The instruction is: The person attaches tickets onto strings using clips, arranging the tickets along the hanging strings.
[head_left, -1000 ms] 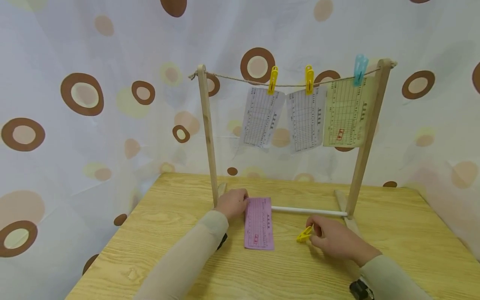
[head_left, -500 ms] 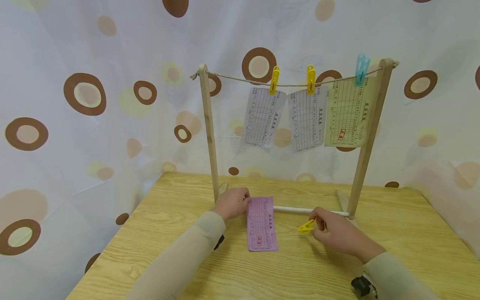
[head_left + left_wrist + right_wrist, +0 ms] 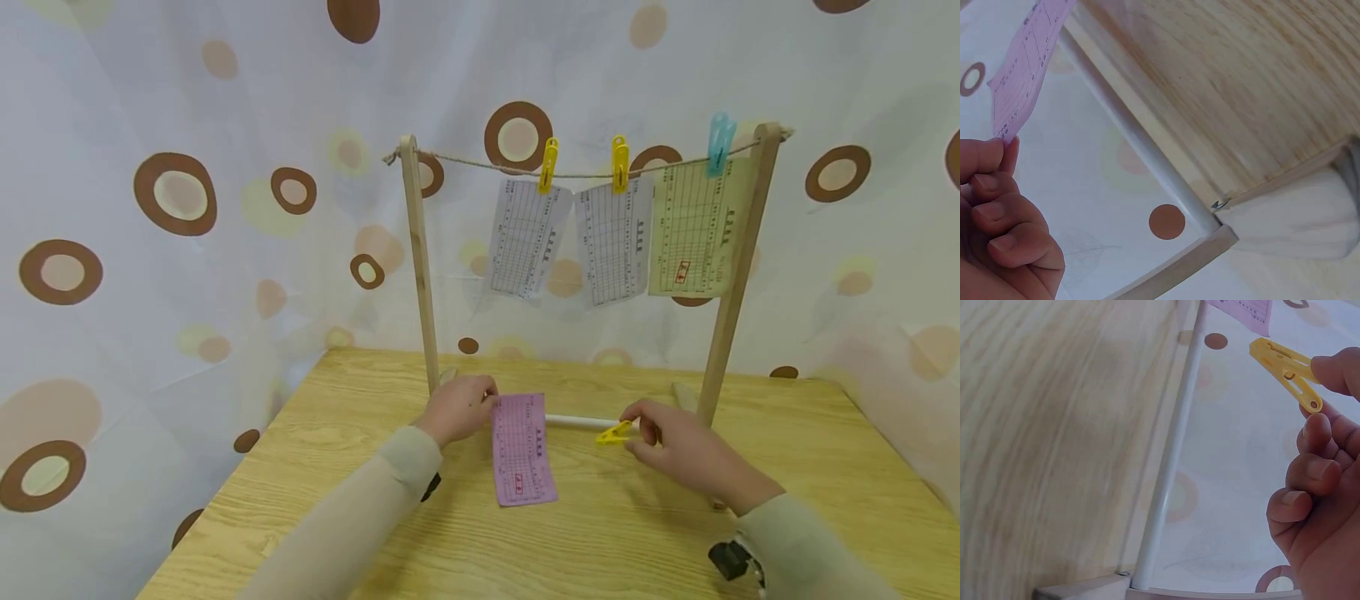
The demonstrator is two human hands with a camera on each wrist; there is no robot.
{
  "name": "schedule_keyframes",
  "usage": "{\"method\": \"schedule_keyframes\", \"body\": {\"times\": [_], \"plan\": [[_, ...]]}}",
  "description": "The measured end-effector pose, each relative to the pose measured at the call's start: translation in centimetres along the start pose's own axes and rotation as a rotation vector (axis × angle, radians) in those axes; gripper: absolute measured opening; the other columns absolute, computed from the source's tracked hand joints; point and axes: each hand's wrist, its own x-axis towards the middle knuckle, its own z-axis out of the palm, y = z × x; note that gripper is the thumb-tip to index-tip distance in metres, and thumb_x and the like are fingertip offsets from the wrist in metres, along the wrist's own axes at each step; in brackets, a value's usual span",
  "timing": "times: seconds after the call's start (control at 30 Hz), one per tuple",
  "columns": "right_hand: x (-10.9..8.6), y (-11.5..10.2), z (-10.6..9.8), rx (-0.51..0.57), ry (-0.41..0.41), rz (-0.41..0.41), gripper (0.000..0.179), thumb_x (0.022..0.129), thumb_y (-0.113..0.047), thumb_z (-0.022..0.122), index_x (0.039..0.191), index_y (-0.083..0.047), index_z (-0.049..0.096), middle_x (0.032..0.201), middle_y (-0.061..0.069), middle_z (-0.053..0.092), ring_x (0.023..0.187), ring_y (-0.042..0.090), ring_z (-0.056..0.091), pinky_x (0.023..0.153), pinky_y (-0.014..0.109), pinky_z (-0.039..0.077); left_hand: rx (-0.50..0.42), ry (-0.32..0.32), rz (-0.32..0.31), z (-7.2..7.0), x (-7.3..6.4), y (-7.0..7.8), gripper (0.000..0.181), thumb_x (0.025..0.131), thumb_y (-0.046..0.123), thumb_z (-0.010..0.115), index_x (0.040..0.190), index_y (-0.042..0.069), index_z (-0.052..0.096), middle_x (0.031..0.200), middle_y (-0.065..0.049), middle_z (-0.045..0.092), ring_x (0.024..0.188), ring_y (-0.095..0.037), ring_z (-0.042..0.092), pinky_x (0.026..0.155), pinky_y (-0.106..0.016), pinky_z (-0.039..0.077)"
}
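My left hand (image 3: 459, 408) pinches the upper left corner of a pink printed slip (image 3: 522, 450), which hangs from the fingers above the table. In the left wrist view the thumb and forefinger grip the slip's (image 3: 1025, 75) corner while the other fingers are curled. To the right, my right hand (image 3: 678, 450) holds a yellow clothespin (image 3: 615, 433) by its handles between thumb and forefinger. The right wrist view shows that clothespin (image 3: 1288, 374) with its tip pointing away from the fingers; its jaws look closed.
A wooden frame (image 3: 422, 267) carries a string (image 3: 480, 164). Two white slips (image 3: 527, 237) hang there from yellow clothespins (image 3: 619, 164), and a yellow-green slip (image 3: 697, 237) from a blue clothespin (image 3: 721, 146). A white rod (image 3: 581, 421) joins the frame's feet above the wooden table (image 3: 600, 533).
My right hand has lifted the yellow clothespin upward, up to the level of the white rod. The pink slip's lower end has swung slightly right; the left hand still grips its corner.
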Motion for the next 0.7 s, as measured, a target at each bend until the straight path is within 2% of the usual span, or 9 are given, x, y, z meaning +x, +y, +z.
{"method": "schedule_keyframes", "body": {"times": [0.07,0.13,0.2,0.27,0.33,0.37,0.5,0.7], "plan": [[0.1,-0.2,-0.2,-0.003,0.019,-0.015,0.024,0.095,-0.019,0.072,0.116,-0.011,0.062,0.077,-0.005,0.048,0.062,0.007,0.04,0.056,0.027,0.037,0.014,0.01,0.016,-0.2,-0.2,0.1,0.02,0.105,0.026,0.056,0.109,0.014,0.072,0.089,0.007,0.069,0.069,-0.008,0.057,0.089,-0.039,0.05],[0.3,-0.5,-0.5,-0.002,0.032,-0.024,0.025,0.094,-0.017,0.073,0.115,-0.011,0.063,0.077,-0.005,0.049,0.061,0.007,0.039,0.055,0.027,0.037,0.036,0.022,0.031,-0.5,-0.4,0.3,0.02,0.105,0.027,0.056,0.109,0.015,0.072,0.089,0.008,0.069,0.069,-0.008,0.057,0.103,-0.047,0.042],[0.5,-0.7,-0.8,-0.002,0.041,-0.03,0.025,0.094,-0.017,0.074,0.115,-0.011,0.063,0.076,-0.005,0.049,0.061,0.007,0.039,0.055,0.027,0.037,0.068,0.036,0.052,-0.7,-0.5,0.4,0.02,0.105,0.028,0.056,0.109,0.016,0.073,0.088,0.009,0.069,0.07,-0.008,0.056,0.107,-0.048,0.037],[0.7,-1.0,-1.2,0.0,0.041,-0.033,0.024,0.095,-0.019,0.073,0.115,-0.011,0.063,0.076,-0.005,0.049,0.061,0.007,0.039,0.056,0.027,0.037,0.082,0.048,0.065,-1.0,-0.7,0.6,0.02,0.105,0.028,0.056,0.108,0.017,0.073,0.089,0.009,0.069,0.071,-0.008,0.056,0.1,-0.044,0.042],[0.8,-1.4,-1.6,-0.002,0.039,-0.038,0.024,0.096,-0.02,0.072,0.116,-0.011,0.063,0.076,-0.005,0.049,0.061,0.008,0.04,0.057,0.028,0.037,0.079,0.056,0.076,-1.4,-0.8,0.8,0.019,0.105,0.027,0.057,0.108,0.016,0.072,0.089,0.008,0.069,0.07,-0.008,0.056,0.085,-0.036,0.048],[0.9,-1.6,-1.8,-0.004,0.04,-0.04,0.024,0.096,-0.021,0.072,0.116,-0.011,0.063,0.077,-0.005,0.049,0.062,0.008,0.04,0.057,0.029,0.037,0.076,0.058,0.08,-1.6,-0.9,1.0,0.019,0.105,0.027,0.057,0.107,0.016,0.072,0.088,0.008,0.069,0.07,-0.008,0.056,0.077,-0.033,0.048],[1.1,-2.3,-2.6,-0.001,0.054,-0.058,0.025,0.096,-0.021,0.072,0.117,-0.011,0.064,0.077,-0.004,0.049,0.061,0.008,0.04,0.057,0.029,0.037,0.051,0.061,0.095,-2.4,-1.4,1.5,0.018,0.105,0.026,0.057,0.106,0.014,0.071,0.087,0.007,0.067,0.067,-0.007,0.056,0.061,-0.027,0.048],[1.6,-3.2,-3.7,-0.021,0.098,-0.102,0.024,0.096,-0.021,0.072,0.117,-0.011,0.065,0.076,-0.005,0.048,0.061,0.008,0.039,0.056,0.029,0.037,0.056,0.06,0.117,-3.9,-2.0,2.4,0.019,0.106,0.025,0.055,0.107,0.015,0.071,0.09,0.007,0.069,0.067,-0.006,0.057,0.058,-0.026,0.048]]}}
